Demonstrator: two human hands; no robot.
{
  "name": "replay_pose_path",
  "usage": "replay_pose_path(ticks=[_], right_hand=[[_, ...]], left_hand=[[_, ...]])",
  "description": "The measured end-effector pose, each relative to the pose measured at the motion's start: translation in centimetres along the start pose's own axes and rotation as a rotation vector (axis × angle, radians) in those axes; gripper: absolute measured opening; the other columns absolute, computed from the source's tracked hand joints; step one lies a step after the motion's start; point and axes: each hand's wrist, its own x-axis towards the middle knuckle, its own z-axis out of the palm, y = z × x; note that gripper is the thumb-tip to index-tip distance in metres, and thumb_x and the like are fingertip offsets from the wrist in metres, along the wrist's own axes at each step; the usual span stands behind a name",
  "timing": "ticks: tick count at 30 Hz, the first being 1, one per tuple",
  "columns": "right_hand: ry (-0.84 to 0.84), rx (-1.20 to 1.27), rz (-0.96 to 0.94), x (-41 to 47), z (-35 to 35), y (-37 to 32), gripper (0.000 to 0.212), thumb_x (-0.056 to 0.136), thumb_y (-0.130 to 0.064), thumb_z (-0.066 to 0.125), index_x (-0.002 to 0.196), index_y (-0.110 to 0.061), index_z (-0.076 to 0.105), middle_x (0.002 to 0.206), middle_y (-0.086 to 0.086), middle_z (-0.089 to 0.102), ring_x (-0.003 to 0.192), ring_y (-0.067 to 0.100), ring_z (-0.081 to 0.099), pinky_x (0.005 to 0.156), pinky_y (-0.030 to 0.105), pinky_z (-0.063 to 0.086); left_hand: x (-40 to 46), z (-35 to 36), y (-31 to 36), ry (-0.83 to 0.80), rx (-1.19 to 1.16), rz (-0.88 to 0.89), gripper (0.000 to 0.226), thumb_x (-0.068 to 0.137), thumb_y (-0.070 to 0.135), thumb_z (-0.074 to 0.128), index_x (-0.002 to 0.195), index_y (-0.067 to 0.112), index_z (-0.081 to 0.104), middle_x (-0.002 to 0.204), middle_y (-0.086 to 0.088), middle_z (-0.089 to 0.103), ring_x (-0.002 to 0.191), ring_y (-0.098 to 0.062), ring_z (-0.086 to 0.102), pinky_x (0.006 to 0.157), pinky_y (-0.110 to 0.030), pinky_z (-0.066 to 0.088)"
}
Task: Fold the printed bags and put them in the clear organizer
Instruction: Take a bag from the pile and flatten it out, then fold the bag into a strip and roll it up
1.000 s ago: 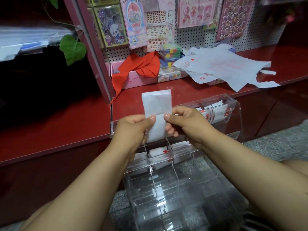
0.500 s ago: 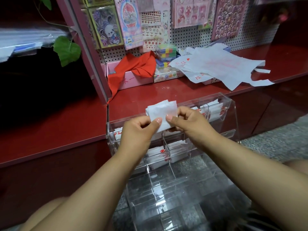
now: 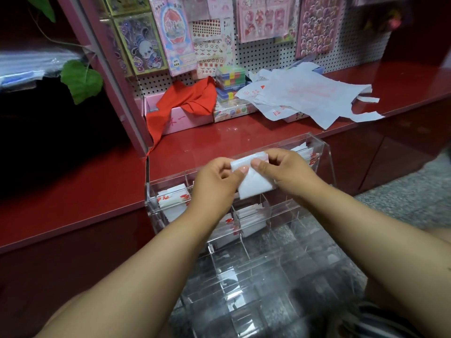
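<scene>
A glossy red shelf ran across the scene, with red cabinet fronts below its front edge. Behind its back edge stood a white pegboard wall, covered with hanging sticker sheets. A pink frame post leaned diagonally at the left end of the pegboard. Left of this post the space was dark, and a green leaf hung there. The floor was grey speckled stone. Light reflected softly on the red surface.
</scene>
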Motion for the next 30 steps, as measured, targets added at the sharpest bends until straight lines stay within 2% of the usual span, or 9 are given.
replay_pose_path(ticks=[3, 7, 10, 13, 17, 21, 25, 27, 30], right_hand=[[-0.052, -0.154, -0.032, 0.5, -2.2, 0.1, 0.016, 0.096, -0.018, 0.055, 0.085, -0.013, 0.066, 0.076, 0.002, 0.061, 0.069, 0.011, 0.054, 0.063, 0.025, 0.042], [0.033, -0.362, -0.12, 1.4, -4.5, 1.6, 0.006, 0.089, -0.015, 0.065, 0.083, -0.013, 0.066, 0.08, -0.002, 0.059, 0.072, 0.009, 0.053, 0.069, 0.027, 0.043], [0.071, -0.433, -0.116, 1.7, -5.5, 3.7, 0.011, 0.085, -0.016, 0.071, 0.077, -0.02, 0.064, 0.074, -0.006, 0.057, 0.067, 0.009, 0.052, 0.066, 0.027, 0.044], [0.07, -0.541, -0.111, 1.8, -6.6, 5.5, 0.018, 0.083, -0.017, 0.073, 0.071, -0.023, 0.061, 0.064, -0.006, 0.057, 0.06, 0.011, 0.052, 0.062, 0.028, 0.042], [0.018, -0.749, -0.136, 2.1, -7.3, 7.4, 0.004, 0.083, -0.021, 0.072, 0.082, -0.017, 0.072, 0.078, 0.001, 0.068, 0.075, 0.019, 0.062, 0.07, 0.032, 0.048], [-0.068, -0.922, -0.114, 2.4, -7.5, 9.0, 0.011, 0.085, -0.023, 0.069, 0.087, -0.015, 0.075, 0.088, 0.003, 0.07, 0.087, 0.022, 0.063, 0.075, 0.034, 0.049], [-0.153, -1.041, 0.008, 2.4, -7.2, 10.0, 0.016, 0.089, -0.025, 0.064, 0.095, -0.015, 0.076, 0.09, 0.0, 0.064, 0.094, 0.019, 0.06, 0.073, 0.025, 0.041], [-0.167, -1.034, 0.05, 2.4, -7.2, 10.2, 0.017, 0.091, -0.025, 0.061, 0.084, -0.019, 0.075, 0.08, -0.005, 0.056, 0.089, 0.02, 0.059, 0.07, 0.025, 0.038], [-0.117, -1.025, 0.012, 2.3, -7.4, 9.3, 0.033, 0.09, -0.028, 0.06, 0.057, -0.024, 0.057, 0.069, -0.004, 0.054, 0.074, 0.023, 0.056, 0.063, 0.029, 0.039]], left_hand=[[0.7, 1.2, -0.4, 0.015, 0.135, 0.076, 0.018, 0.091, 0.019, 0.067, 0.073, 0.02, 0.065, 0.069, -0.003, 0.061, 0.065, -0.018, 0.056, 0.065, -0.039, 0.051], [1.6, 2.9, -1.3, 0.007, 0.385, 0.149, 0.02, 0.096, 0.026, 0.057, 0.084, 0.021, 0.072, 0.082, 0.007, 0.051, 0.074, -0.008, 0.05, 0.067, -0.022, 0.037], [2.0, 4.3, -2.3, -0.004, 0.478, 0.164, 0.022, 0.095, 0.027, 0.058, 0.084, 0.017, 0.074, 0.076, 0.002, 0.064, 0.077, -0.017, 0.058, 0.068, -0.028, 0.043], [2.2, 5.7, -3.8, -0.013, 0.528, 0.062, 0.016, 0.092, 0.032, 0.062, 0.092, 0.024, 0.076, 0.079, 0.003, 0.073, 0.078, -0.019, 0.065, 0.069, -0.028, 0.049], [2.4, 6.9, -5.5, -0.052, 0.589, 0.017, 0.018, 0.092, 0.031, 0.062, 0.088, 0.022, 0.076, 0.08, 0.0, 0.074, 0.079, -0.022, 0.066, 0.072, -0.033, 0.052], [2.5, 7.7, -7.2, -0.129, 0.615, -0.047, 0.022, 0.094, 0.031, 0.06, 0.085, 0.02, 0.077, 0.081, -0.001, 0.074, 0.075, -0.021, 0.066, 0.07, -0.034, 0.054], [3.3, 8.4, -8.1, -0.24, 0.759, -0.098, 0.045, 0.097, 0.037, 0.054, 0.057, 0.018, 0.058, 0.077, -0.002, 0.071, 0.073, -0.026, 0.063, 0.061, -0.029, 0.047], [3.6, 8.6, -7.9, -0.281, 0.785, -0.113, 0.051, 0.099, 0.039, 0.05, 0.054, 0.016, 0.047, 0.066, -0.003, 0.062, 0.072, -0.031, 0.061, 0.061, -0.032, 0.046], [3.7, 8.3, -6.9, -0.285, 0.73, -0.005, 0.05, 0.1, 0.037, 0.047, 0.054, 0.018, 0.039, 0.057, 0.0, 0.048, 0.069, -0.033, 0.057, 0.065, -0.038, 0.049]])
